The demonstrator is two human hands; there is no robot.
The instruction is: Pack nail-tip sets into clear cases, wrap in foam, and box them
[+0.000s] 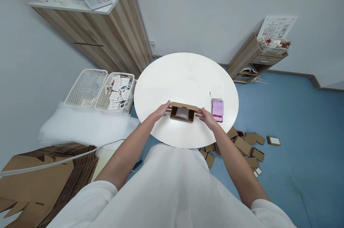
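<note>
A small brown cardboard box (173,116) stands on the white round table (188,77), its lid (185,106) raised along the far side. Inside it lies a pale packet, apparently wrapped in bubble wrap (182,113). My left hand (162,109) grips the left end of the lid, thumb on top and fingers against the box's side. At the opposite end my right hand (206,117) has the lid's right corner between thumb and fingers. Just right of that hand lies a phone (217,110) with a lit pink screen.
Left of the table stand a white basket of small cards (118,95) and another basket with clear plastic (90,86). Below them are white wrapping sheets (88,124) and stacked flat cardboard (43,185). Several closed boxes (243,145) lie on the floor at right.
</note>
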